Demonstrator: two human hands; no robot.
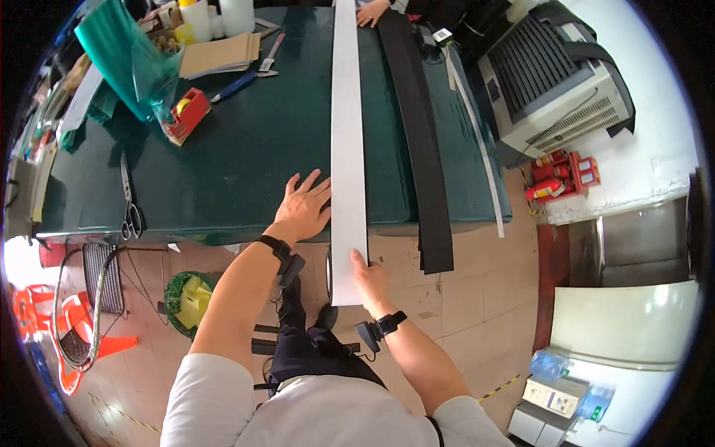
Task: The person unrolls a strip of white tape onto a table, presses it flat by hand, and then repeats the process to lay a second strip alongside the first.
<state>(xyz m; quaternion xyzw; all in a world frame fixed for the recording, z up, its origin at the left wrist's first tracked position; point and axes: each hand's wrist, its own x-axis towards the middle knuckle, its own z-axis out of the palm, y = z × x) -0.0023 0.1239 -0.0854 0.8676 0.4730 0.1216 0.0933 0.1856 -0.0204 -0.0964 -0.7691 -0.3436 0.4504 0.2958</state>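
"What does the right hand (372,283) hold?"
"The near end of a long white strip (348,149), thumb on top."
"And the left hand (302,210)?"
"It lies on the dark green table (253,164), fingers spread at the strip's left edge."
"And around them?"
"Black strips (424,149) beyond the right fingers, to their right; scissors (129,205) well left of the left fingers."

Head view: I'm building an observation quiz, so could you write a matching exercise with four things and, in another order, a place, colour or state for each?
1. White strip
2. Left hand
3. Scissors
4. Tape dispenser

A. Red
B. Blades pointing toward the far side of the green table
C. Held close to its near end by the right hand
D. Fingers spread, beside the strip

Pairs: 1-C; 2-D; 3-B; 4-A
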